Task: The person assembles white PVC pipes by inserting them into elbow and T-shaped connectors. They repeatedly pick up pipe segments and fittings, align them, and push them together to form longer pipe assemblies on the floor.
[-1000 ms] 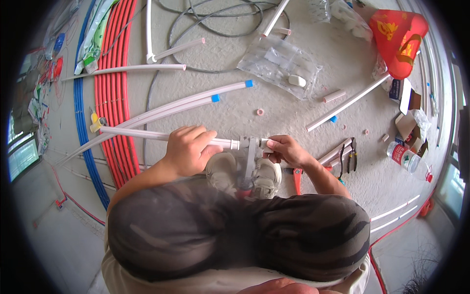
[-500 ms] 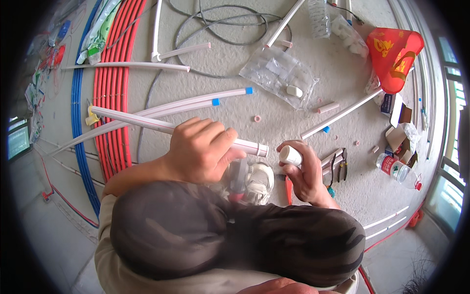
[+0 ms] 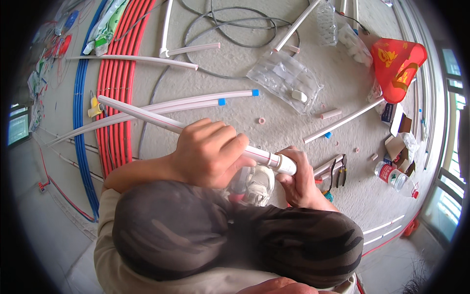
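Observation:
A white plastic pipe (image 3: 142,115) with a thin red stripe slants across in front of me. My left hand (image 3: 211,153) is wrapped round it near its right end. There a white pipe fitting (image 3: 285,164) meets the pipe's end, in line with it. My right hand (image 3: 299,180) grips this fitting from the right, thumb below and fingers over the top. How far the pipe sits inside the fitting cannot be made out. A ring (image 3: 270,159) shows on the pipe just left of the fitting.
Two pipes with blue caps (image 3: 238,94) lie beyond my left hand. Red pipes (image 3: 115,88) and blue pipes (image 3: 81,98) run along the left. A clear plastic bag (image 3: 286,81), pliers (image 3: 341,171), a water bottle (image 3: 394,177) and a red bag (image 3: 397,66) lie to the right.
My right hand has brought the fitting leftward and down onto the pipe's end; before, a gap lay between them. The pipe's right end has shifted slightly right and down.

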The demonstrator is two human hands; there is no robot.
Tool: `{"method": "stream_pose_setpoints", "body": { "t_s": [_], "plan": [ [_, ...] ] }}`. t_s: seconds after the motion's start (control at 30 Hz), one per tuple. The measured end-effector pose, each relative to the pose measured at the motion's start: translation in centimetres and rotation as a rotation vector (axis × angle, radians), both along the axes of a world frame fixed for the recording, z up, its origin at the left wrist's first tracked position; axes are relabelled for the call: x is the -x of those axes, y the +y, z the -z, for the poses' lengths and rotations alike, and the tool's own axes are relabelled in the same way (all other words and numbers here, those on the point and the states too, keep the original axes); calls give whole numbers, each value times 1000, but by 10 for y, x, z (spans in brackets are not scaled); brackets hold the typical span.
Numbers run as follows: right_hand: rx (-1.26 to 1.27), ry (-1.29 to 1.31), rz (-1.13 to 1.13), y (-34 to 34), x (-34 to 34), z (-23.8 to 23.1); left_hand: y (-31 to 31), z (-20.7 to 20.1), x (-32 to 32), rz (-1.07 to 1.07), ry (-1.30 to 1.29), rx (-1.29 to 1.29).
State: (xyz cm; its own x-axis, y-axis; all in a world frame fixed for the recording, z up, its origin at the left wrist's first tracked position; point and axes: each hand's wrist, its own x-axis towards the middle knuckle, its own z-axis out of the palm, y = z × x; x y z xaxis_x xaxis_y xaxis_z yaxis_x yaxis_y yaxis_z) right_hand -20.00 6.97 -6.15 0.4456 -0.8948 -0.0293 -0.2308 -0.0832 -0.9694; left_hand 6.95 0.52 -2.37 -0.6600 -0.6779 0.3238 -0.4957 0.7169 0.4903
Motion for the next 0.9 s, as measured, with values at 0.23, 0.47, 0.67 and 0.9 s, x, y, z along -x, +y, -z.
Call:
{"method": "stream_pose_setpoints", "body": {
  "t_s": [0.23, 0.47, 0.67, 0.9],
  "plan": [
    [29, -22, -45, -2, 0, 1, 0, -3, -1, 16, -23, 10],
    [117, -3, -101, 0, 0, 8, 2, -7, 2, 36, -68, 26],
    [217, -10, -116, -2, -3, 7, 7, -2, 4, 20, -13, 28],
    [226, -1, -143, -3, -8, 2, 14, 2, 3, 16, 20, 8]
  ]
}}
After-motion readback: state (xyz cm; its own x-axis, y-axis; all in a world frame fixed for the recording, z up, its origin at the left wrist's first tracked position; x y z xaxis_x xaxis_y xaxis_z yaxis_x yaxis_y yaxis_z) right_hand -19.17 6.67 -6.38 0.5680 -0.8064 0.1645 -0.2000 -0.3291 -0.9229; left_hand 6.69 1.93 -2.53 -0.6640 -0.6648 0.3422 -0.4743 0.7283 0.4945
